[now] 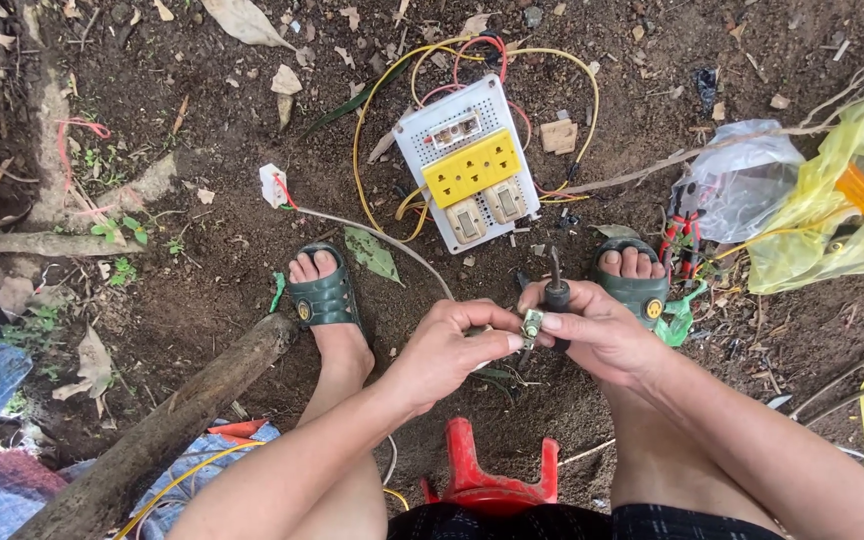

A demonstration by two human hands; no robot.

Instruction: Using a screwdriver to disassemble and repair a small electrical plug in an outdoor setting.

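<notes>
Fingers (500, 338) of the left hand (447, 350) are pinched together on a small metal electrical fitting (531, 324), holding it between both hands above the soil, just in front of the red plastic stool (487, 478). The right hand (597, 335) is closed around a black-handled screwdriver (557, 290), its handle upright between the fingers and its working end hidden at the fitting.

To do this step well, judged from the grip: keep the fitting pinned by thumb and forefinger so it cannot rotate, keep the tool in line with the screw, and apply steady, light pressure. The fitting is small; a slip could drop it into loose dirt and leaf litter, so work close over the knees.

A grey cable (392, 243) runs from the hands' area to a small white connector block (274, 185) on the ground (202, 270). Beyond the green sandals (324, 295) lies a white perforated panel board (467, 175) carrying a yellow socket module and two switches, with yellow and red wires looped behind it.

Containers: a yellow plastic bag (832, 210) lies at the right, holding an orange object that cannot be identified; a clear plastic bag (742, 180) beside it has contents too indistinct to name. Red-handled pliers (684, 240) lie just in front of the clear bag.
</notes>
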